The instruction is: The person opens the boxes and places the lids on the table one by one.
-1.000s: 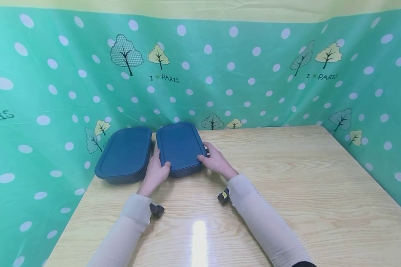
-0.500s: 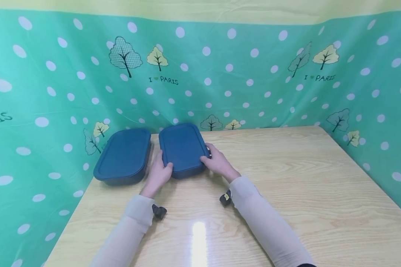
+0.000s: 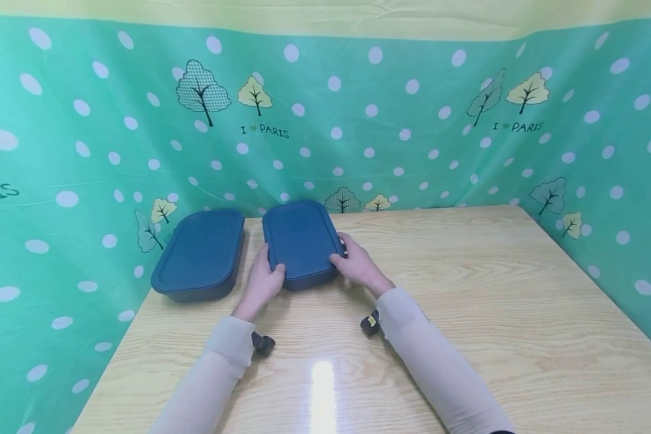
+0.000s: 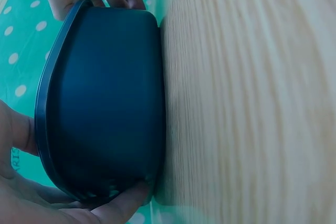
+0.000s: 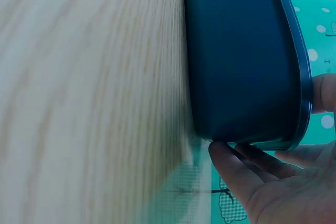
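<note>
A dark blue lidded food container (image 3: 304, 238) sits on the wooden table between my two hands. My left hand (image 3: 263, 280) grips its near left side, with the thumb on the lid's edge and fingers along the wall. On the opposite side my right hand (image 3: 358, 265) holds it, thumb over the lid's rim. In the left wrist view the container's wall (image 4: 107, 98) stands against the table top, with fingers touching it at both ends. The right wrist view shows right fingers (image 5: 236, 169) against the wall low down. What the container holds is hidden by its lid.
A second, larger dark blue lidded container (image 3: 201, 253) rests at the table's left edge, with a narrow gap to the first. The wooden table (image 3: 493, 301) extends to the right. A green dotted curtain (image 3: 369, 120) encloses the back and sides.
Both hands have slid the smaller container a little to the right, widening the gap to the larger one. The larger container stays in its place.
</note>
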`<state>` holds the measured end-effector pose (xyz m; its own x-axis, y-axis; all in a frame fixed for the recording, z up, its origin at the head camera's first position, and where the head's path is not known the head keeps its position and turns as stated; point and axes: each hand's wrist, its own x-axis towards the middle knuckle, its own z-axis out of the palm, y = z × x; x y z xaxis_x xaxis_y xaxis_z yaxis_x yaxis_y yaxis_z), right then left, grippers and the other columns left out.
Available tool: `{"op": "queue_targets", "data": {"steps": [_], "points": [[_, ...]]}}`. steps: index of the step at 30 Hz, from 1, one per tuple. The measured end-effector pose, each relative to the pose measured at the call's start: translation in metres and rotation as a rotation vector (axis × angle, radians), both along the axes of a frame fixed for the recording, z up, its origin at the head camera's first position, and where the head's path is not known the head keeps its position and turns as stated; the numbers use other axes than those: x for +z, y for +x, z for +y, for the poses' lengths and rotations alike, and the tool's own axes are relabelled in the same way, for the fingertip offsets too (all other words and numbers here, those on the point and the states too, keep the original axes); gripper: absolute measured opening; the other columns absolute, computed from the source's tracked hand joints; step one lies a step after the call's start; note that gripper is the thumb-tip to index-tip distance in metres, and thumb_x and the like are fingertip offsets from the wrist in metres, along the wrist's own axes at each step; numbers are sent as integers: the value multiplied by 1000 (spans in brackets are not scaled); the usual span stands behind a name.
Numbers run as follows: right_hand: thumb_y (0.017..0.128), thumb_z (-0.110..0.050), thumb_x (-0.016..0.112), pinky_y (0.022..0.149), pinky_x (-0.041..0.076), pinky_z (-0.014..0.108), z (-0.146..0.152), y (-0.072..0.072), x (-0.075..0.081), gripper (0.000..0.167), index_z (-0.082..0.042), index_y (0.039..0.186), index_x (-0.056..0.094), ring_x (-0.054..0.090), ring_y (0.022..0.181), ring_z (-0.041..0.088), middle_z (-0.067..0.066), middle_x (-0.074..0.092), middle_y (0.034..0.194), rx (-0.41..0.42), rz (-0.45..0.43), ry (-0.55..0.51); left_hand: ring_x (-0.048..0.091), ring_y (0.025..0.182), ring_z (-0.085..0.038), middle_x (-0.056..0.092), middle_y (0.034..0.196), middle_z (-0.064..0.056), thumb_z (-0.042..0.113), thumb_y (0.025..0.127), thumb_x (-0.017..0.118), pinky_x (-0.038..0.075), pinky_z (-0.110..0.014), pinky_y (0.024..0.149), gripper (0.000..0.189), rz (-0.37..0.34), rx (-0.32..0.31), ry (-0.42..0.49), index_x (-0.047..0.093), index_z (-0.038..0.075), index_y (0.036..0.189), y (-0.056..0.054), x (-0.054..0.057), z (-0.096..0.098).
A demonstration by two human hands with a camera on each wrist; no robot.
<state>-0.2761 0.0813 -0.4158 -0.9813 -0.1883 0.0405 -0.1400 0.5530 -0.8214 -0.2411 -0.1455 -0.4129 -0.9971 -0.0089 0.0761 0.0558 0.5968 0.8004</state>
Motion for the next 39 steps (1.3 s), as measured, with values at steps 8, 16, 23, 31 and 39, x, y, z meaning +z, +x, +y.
{"op": "queue_targets", "data": {"steps": [8,16,23,31,39], "points": [[91,-27,54,100,43,43,3,2,1,65,-11,149,29,53,119,29,16,50,135,-9,-7,5,13,143,-38,13,154,-27,16,94,42,16,-47,115,68,-6,1,17,9,-6,149,0,1,4],[92,-27,54,101,42,45,7,4,3,65,-12,149,28,51,121,30,17,49,136,-7,-13,-5,13,143,-37,14,155,-26,17,95,42,16,-47,115,68,-14,4,12,9,-4,150,0,0,8],[91,-24,54,100,43,45,12,6,4,65,-8,149,28,52,119,32,18,49,136,1,2,-12,14,142,-38,15,154,-27,16,95,43,16,-48,115,68,-3,1,22,10,-5,150,-1,-2,12],[91,-26,54,99,43,44,18,4,1,65,-11,149,28,52,119,31,17,49,136,-8,0,-3,15,142,-38,16,153,-27,17,95,42,17,-48,114,67,-5,-1,19,10,-4,150,-2,-2,18],[92,-27,53,99,43,45,23,3,0,64,-11,149,27,51,122,31,17,47,138,-14,-10,1,16,142,-37,17,154,-26,17,94,42,17,-48,114,68,-11,5,30,10,-3,150,-2,-1,23]]}}
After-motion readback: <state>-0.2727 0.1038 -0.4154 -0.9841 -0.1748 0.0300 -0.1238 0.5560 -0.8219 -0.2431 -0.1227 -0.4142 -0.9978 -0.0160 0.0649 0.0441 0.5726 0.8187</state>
